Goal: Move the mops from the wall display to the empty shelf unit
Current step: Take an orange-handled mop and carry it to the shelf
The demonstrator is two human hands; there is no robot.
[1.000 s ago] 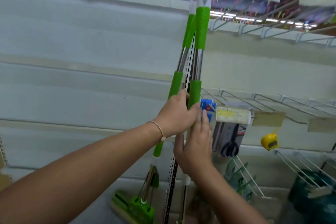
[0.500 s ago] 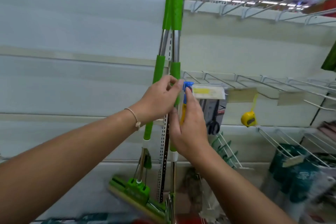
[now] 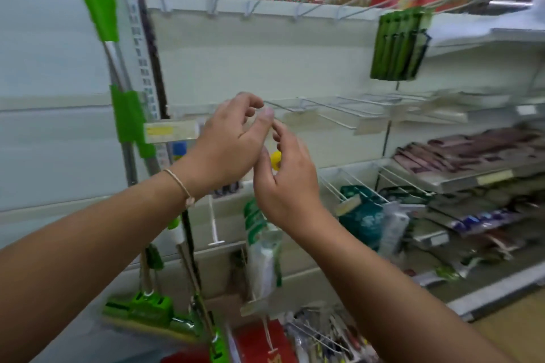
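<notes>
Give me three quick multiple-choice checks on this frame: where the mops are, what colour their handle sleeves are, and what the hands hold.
1. Where do the mops stand relative to the hands?
A. To their left
B. To their right
C. Hidden behind them

2. What colour are the sleeves on the mop handles?
A. Blue
B. Green
C. Red

3. What do the left hand and right hand hold?
A. One mop each
B. One mop between them
C. Nothing

Answers:
1 A: the handles lean by the shelf upright, left of both hands.
2 B: bright green sleeves sit on silver poles.
3 C: both hands hover with loosely curled fingers, clear of the mops.
</notes>
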